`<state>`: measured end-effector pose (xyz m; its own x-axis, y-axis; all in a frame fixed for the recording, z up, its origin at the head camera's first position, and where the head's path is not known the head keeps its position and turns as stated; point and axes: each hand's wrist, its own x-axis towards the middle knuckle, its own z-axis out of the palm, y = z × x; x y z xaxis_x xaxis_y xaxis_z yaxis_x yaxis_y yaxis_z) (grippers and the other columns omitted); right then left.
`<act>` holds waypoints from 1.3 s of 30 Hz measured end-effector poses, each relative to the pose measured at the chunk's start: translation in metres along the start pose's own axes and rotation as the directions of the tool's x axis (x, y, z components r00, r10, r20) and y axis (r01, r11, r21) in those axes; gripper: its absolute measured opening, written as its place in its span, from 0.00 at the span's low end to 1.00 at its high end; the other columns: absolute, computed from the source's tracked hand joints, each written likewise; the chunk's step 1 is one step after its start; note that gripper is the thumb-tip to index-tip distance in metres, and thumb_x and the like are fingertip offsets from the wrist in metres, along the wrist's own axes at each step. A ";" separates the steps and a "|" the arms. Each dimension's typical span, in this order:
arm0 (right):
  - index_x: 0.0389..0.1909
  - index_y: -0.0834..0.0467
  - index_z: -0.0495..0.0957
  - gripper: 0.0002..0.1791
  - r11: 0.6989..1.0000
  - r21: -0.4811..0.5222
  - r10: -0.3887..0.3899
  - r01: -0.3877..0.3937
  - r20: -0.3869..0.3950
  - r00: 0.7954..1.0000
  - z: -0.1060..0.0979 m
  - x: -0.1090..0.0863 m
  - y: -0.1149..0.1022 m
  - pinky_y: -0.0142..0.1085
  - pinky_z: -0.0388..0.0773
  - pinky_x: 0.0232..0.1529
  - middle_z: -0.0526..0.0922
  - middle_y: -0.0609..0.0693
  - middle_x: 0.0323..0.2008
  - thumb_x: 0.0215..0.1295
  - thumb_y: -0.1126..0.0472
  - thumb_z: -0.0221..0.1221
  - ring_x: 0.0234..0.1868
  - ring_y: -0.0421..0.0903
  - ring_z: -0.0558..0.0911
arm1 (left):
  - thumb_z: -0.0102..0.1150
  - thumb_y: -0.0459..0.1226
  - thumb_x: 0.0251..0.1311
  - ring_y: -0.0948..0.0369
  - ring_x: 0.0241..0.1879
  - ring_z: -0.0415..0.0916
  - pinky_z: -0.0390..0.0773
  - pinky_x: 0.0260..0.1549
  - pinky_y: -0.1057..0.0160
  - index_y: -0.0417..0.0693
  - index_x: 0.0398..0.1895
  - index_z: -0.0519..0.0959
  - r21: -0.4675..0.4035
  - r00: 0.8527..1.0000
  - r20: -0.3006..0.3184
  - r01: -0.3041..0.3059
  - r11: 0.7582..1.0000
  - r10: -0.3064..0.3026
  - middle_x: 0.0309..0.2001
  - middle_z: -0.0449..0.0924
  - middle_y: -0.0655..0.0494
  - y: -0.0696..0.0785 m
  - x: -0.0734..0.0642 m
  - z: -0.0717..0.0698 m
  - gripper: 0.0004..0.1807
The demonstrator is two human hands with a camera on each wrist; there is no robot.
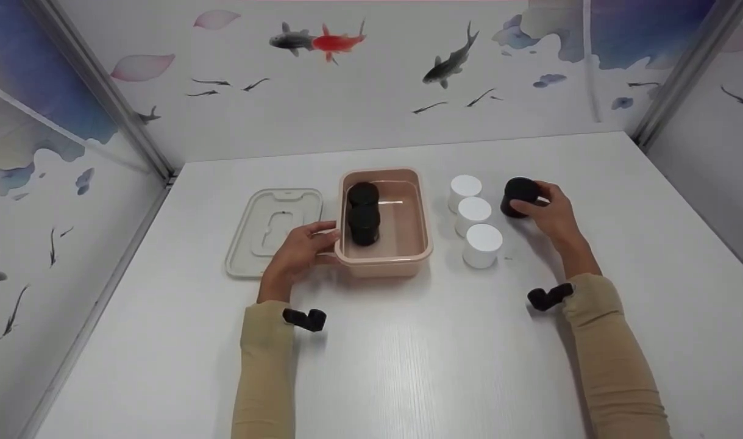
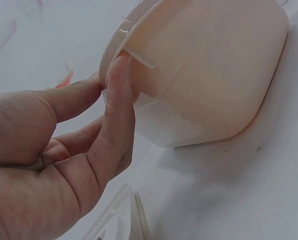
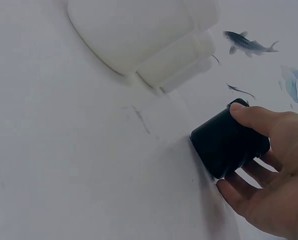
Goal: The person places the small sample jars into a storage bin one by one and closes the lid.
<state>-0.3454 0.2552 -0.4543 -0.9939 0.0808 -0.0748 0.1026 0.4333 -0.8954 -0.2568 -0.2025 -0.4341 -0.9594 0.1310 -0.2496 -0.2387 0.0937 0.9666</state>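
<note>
My left hand [image 1: 303,247] pinches the left rim of a pink plastic box [image 1: 383,268], thumb on the rim and fingers under it, as the left wrist view shows. Two black jars [image 1: 364,225] stand inside the box along its left wall. Over on the right, my right hand [image 1: 553,210] grips another black jar [image 1: 520,195] between thumb and fingers; in the right wrist view this jar [image 3: 226,140] is upright, its base right at the table top. Three white jars [image 1: 482,246] stand in a slanting row between the box and the right hand.
A pale grey box lid [image 1: 243,259] lies flat on the white table [image 1: 420,353], left of the box and partly behind the left hand. A panel wall [image 1: 377,116] with painted fish rises at the table's back edge, and another stands on the left.
</note>
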 end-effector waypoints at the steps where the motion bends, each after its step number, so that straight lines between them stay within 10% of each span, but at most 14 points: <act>1: 0.79 0.59 0.48 0.50 1.000 0.006 0.004 -0.004 0.000 1.000 0.000 0.000 -0.001 0.49 0.56 0.79 0.54 0.62 0.78 0.65 0.47 0.66 0.77 0.59 0.60 | 0.57 0.38 0.72 0.58 0.47 0.84 0.87 0.46 0.58 0.40 0.71 0.68 -0.002 1.000 0.000 0.001 1.000 -0.001 0.62 0.77 0.34 0.000 0.000 0.000 0.27; 39: 0.78 0.54 0.54 0.44 0.973 0.061 -0.227 0.222 0.088 0.970 0.020 -0.043 -0.091 0.54 0.67 0.74 0.63 0.60 0.74 0.66 0.53 0.66 0.74 0.58 0.65 | 0.56 0.37 0.72 0.56 0.48 0.84 0.88 0.40 0.63 0.38 0.70 0.68 -0.024 0.999 0.015 -0.039 0.999 0.039 0.62 0.76 0.31 -0.001 0.000 0.000 0.26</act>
<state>-0.3124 0.1944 -0.3784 -0.9908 -0.0987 0.0924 -0.1237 0.3850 -0.9146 -0.2562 -0.2026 -0.4347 -0.9658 0.1489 -0.2122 -0.2046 0.0650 0.9767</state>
